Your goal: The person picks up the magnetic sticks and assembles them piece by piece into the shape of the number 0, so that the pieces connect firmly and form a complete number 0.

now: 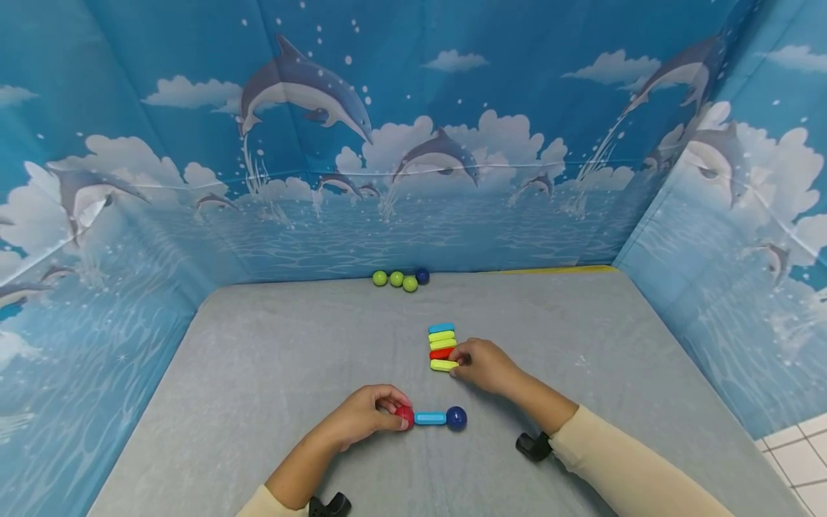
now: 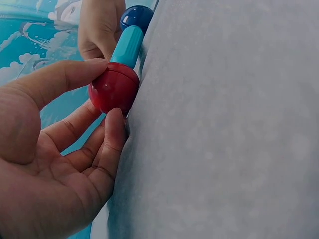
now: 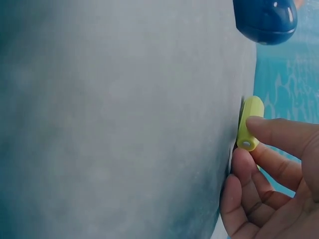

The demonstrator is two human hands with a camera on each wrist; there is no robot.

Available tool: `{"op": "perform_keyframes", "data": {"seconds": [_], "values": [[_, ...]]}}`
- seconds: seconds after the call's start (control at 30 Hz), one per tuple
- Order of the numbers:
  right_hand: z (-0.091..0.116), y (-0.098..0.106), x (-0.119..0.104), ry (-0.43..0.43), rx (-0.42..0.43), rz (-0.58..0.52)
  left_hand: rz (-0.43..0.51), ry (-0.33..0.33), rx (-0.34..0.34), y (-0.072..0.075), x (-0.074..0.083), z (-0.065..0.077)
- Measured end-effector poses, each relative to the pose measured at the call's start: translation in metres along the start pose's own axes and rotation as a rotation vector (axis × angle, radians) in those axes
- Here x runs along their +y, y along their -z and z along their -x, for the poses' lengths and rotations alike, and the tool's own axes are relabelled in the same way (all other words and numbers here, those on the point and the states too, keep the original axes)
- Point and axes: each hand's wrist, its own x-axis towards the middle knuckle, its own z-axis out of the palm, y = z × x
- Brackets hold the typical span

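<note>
My left hand (image 1: 368, 415) pinches a red ball (image 2: 114, 87) between thumb and fingertips. The ball joins one end of a light blue rod (image 1: 430, 418), whose other end meets a dark blue ball (image 1: 456, 418). This piece lies on the grey cloth. Farther back, my right hand (image 1: 486, 365) holds the right end of a yellow-green rod (image 3: 251, 122), thumb on one side and a finger on the other. A round metallic spot shows in that rod's end. Just beyond it lie a red rod (image 1: 442, 354), more yellow-green rods (image 1: 442, 340) and a blue rod (image 1: 441, 328), roughly parallel.
At the back edge of the grey-covered table (image 1: 278, 345) sit several green balls (image 1: 396, 278) and a dark blue ball (image 1: 423, 276). A curtain (image 1: 413, 215) printed with dolphins rises behind and along both sides.
</note>
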Motion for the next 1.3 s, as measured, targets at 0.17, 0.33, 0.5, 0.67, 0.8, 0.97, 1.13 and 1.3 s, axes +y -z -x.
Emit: {"op": "perform_keyframes", "data": {"seconds": [0.17,0.33,0.5,0.67,0.8,0.97,1.13,1.3], "values": [[-0.002,0.001,0.001,-0.028,-0.006,-0.020,-0.008,0.010,0.001,0.001,0.000,0.000],[-0.002,0.007,0.003,-0.032,-0.021,-0.086,-0.015,0.018,0.005,0.001,0.001,0.001],[0.003,0.015,0.007,0.008,-0.055,-0.213,-0.023,0.015,0.009,0.001,0.001,0.001],[0.010,0.021,0.010,0.039,-0.079,-0.366,-0.025,0.012,0.013,0.000,0.001,0.001],[0.014,0.021,0.011,0.043,-0.118,-0.449,-0.024,0.011,0.016,0.000,0.002,0.002],[0.018,0.021,0.013,0.023,-0.174,-0.519,-0.018,0.011,0.013,0.001,0.001,0.001],[0.021,0.020,0.013,0.015,-0.213,-0.540,-0.017,0.004,0.008,0.002,0.000,0.000],[0.024,0.015,0.012,0.016,-0.268,-0.589,-0.011,-0.005,-0.002,0.002,-0.002,-0.001]]}}
